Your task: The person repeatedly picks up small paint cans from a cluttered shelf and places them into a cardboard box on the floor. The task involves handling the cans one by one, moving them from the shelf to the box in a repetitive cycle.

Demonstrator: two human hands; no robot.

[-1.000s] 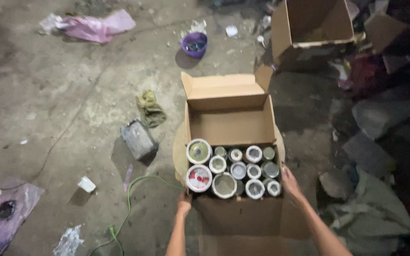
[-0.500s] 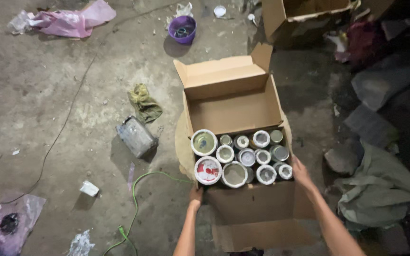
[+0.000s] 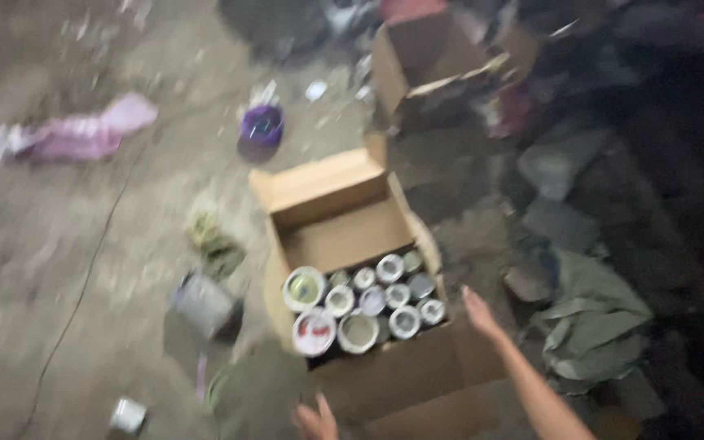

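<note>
An open cardboard box (image 3: 344, 236) is seen on a dirty floor (image 3: 59, 269), with round tins (image 3: 364, 301) packed into its near half. The right hand (image 3: 479, 314) is held open, fingers spread, just beside the box's right wall and apart from it. The left hand (image 3: 316, 420) is seen at the box's near-left corner; the picture is too blurred to tell whether it is open or closed, or whether the card is touched.

If the box is to be handled well, both side walls should probably be gripped low and evenly, since the tins load only the near end and tipping seems likely.

About eleven tins can be counted: three large ones toward the box's left, some eight small ones to their right, though blur makes the count unsure. Two cardboard boxes are counted, the second box (image 3: 433, 65) lying beyond the first. One purple tub (image 3: 261, 129) lies beyond the box's left flap, one pink plastic bag (image 3: 75, 134) far to its left.
</note>
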